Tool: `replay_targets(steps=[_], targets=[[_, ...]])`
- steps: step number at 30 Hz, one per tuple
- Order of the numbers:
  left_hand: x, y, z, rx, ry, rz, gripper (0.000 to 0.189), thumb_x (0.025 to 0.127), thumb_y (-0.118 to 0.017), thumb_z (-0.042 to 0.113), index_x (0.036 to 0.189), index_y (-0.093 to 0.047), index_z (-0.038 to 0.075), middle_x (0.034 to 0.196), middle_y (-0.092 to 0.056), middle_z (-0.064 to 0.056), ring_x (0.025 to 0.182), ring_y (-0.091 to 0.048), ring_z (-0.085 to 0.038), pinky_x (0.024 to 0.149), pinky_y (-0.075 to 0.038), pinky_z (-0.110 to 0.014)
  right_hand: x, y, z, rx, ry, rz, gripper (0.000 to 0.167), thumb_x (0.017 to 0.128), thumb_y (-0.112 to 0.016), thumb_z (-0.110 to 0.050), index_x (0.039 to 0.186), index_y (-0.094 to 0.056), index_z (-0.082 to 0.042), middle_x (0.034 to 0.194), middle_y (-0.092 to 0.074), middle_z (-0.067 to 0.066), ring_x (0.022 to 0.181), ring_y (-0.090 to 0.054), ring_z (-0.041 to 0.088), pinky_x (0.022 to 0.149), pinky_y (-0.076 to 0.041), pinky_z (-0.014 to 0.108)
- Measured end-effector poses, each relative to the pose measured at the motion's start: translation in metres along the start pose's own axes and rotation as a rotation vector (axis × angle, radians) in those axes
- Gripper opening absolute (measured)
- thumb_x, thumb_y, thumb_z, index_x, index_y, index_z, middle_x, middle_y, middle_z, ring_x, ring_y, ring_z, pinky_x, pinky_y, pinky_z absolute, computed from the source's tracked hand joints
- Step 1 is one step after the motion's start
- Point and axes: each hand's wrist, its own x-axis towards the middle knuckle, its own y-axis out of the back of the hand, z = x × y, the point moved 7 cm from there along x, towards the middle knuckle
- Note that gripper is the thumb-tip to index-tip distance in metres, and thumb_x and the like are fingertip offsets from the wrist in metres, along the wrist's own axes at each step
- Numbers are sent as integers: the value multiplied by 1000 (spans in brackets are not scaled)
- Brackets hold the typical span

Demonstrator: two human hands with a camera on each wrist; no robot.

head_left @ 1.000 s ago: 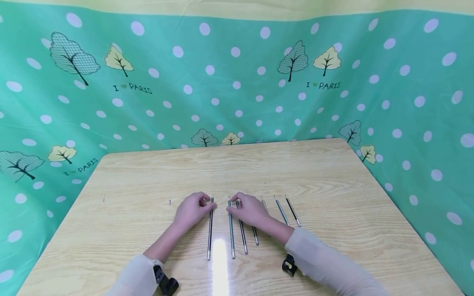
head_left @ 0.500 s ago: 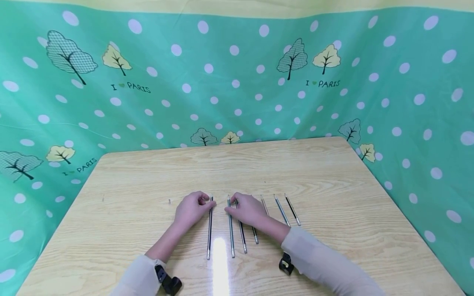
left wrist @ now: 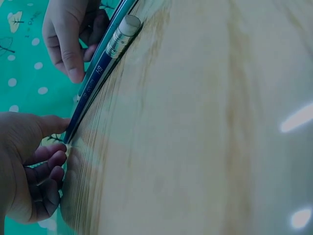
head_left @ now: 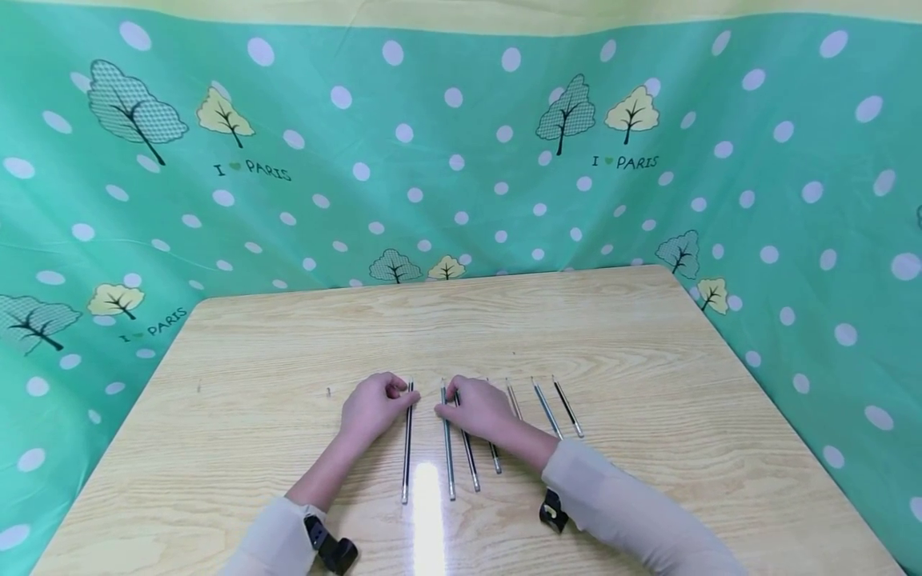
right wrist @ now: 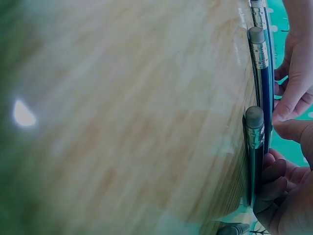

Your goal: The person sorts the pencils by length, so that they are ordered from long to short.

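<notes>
Seven pencils point(head_left: 448, 448) are laid in a loose row, side by side, on a light wooden table point(head_left: 648, 384) edged by green patterned cloth point(head_left: 461, 160)

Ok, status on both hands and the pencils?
Left hand touching leftmost pencil. Right hand on the next pencils. Seven pencils in a row on table. Nothing obstructing.

Wooden table point(head_left: 619, 336) — green dotted tree-print cloth point(head_left: 461, 176) behind.
</notes>
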Motion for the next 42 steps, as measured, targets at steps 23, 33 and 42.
replay_targets(steps=[23,33,42], targets=[[-2,1,0,2,24,10,26,78,-72,38,89,-69,14,80,-67,3,70,-59,-11,57,-46,-25,-2,0,-5,-24,17,-9,23,82,-67,-35,67,-56,-20,63,-54,-10,53,-47,7,44,-38,20],[-1,3,2,-21,34,28,26,78,-70,34,88,-69,10,77,-67,0,66,-58,-12,56,-46,-25,-1,1,-6,-37,9,-3,21,81,-67,-32,67,-59,-19,63,-55,-9,52,-47,6,43,-38,19],[0,4,2,-86,47,34,19,80,-67,22,88,-69,5,77,-66,-5,64,-57,-13,55,-46,-21,-2,2,-3,38,-34,-35,19,80,-65,-30,67,-60,-18,59,-54,-8,49,-46,8,41,-37,20]])
